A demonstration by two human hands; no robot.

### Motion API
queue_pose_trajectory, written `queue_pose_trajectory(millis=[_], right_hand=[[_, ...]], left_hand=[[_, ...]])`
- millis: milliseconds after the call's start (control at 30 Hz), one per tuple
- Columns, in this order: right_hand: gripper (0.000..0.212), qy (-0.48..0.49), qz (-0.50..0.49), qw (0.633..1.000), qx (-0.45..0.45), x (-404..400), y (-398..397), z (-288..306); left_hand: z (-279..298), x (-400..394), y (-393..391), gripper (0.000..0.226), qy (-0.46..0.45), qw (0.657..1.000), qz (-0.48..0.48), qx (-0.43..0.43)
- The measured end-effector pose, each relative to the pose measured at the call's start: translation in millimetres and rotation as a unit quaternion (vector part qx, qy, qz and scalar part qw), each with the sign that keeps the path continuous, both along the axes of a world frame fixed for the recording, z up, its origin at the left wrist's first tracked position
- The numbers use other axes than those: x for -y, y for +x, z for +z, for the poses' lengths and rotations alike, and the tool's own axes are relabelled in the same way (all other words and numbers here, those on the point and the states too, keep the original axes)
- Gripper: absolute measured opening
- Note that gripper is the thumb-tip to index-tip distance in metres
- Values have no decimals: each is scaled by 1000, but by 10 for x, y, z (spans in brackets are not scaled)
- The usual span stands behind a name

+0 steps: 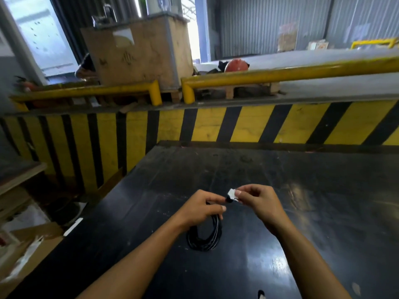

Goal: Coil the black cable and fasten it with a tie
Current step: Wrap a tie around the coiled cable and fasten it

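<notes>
The black cable hangs as a coil of several loops over the black table. My left hand grips the top of the coil with closed fingers. My right hand pinches a small white tie between thumb and fingers, right at the top of the coil where a black bit of cable shows. The two hands nearly touch there. The lower part of the coil rests near the table surface below my left wrist.
A yellow-and-black striped wall rises behind the table, topped by yellow rails. A wooden crate and a red helmet stand beyond. Cardboard and shelving fill the left. A small white-and-black object lies at the near edge.
</notes>
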State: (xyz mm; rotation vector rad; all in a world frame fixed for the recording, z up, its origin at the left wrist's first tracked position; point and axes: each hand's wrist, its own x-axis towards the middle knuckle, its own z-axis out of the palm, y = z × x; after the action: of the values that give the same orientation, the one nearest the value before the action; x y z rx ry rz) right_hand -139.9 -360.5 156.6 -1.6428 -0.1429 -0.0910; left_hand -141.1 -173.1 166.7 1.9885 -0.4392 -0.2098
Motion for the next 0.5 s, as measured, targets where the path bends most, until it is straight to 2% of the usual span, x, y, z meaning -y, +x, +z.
queue_pose_trajectory(millis=[200,333,500], right_hand=[[11,-34,-22,998,46,125,-43,227],[13,-49,-22,997,63,217,-90,344],[6,-92,8,991,94,349,-189,505]], left_hand=[[307,142,61,12,-14,999,-19,49],[451,228,68,19,-9,999,-28,21],[606,298,86,14,-2,998,-56,4]])
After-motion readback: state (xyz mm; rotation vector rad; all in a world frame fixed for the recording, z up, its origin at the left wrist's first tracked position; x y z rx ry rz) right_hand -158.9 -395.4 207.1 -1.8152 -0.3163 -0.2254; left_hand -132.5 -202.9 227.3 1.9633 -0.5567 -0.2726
